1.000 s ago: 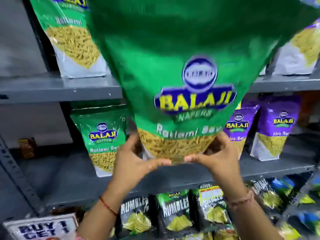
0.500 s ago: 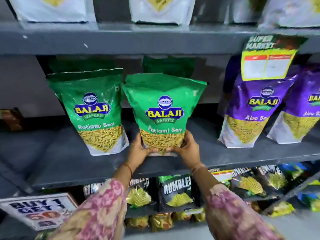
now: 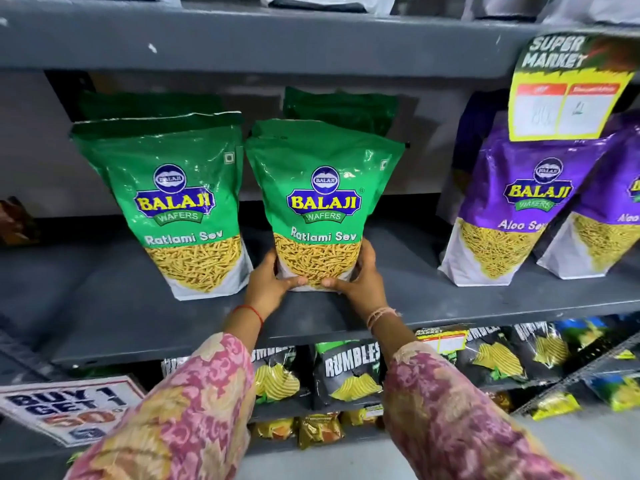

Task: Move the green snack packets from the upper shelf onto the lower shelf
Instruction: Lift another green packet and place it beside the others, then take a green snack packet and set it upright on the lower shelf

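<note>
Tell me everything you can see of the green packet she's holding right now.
The held green packet is a glossy plastic pouch printed "Balaji Wafers, Ratlami Sev", with yellow sev pictured low and a white base. It stands upright on the grey shelf, close beside a matching packet. The left hand and right hand clasp its bottom corners, thumbs across the front.

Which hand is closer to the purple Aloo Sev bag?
Right. The right hand grips the green Ratlami Sev packet on the side facing the purple Aloo Sev bag; the left hand grips its far side.
</note>
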`<state>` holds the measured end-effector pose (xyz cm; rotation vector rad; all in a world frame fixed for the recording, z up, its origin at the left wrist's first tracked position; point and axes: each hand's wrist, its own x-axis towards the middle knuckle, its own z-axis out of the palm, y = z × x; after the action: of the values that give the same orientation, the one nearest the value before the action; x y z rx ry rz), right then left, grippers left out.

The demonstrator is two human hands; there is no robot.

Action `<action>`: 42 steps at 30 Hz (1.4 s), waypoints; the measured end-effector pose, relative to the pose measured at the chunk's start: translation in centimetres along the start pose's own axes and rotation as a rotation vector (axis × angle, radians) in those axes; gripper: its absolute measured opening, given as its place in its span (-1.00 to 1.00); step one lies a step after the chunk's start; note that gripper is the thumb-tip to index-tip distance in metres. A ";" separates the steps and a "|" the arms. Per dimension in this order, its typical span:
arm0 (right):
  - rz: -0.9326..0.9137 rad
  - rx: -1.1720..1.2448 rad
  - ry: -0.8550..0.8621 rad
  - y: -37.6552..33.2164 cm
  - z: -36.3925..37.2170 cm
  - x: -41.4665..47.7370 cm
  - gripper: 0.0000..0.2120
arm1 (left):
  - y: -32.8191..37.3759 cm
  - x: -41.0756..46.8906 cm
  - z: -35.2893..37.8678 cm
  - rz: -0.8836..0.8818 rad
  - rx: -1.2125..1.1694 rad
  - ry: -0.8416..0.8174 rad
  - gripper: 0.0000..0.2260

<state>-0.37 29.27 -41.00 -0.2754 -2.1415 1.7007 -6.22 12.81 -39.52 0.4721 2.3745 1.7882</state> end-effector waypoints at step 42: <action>-0.162 -0.071 -0.306 -42.3 11.1 9.7 -0.49 | 29.8 3.0 -29.7 0.195 0.108 0.247 -0.55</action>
<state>-10.09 12.87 -0.44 0.1468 -2.3687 1.6639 -12.62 -5.99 -2.31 0.5406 2.6864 1.9049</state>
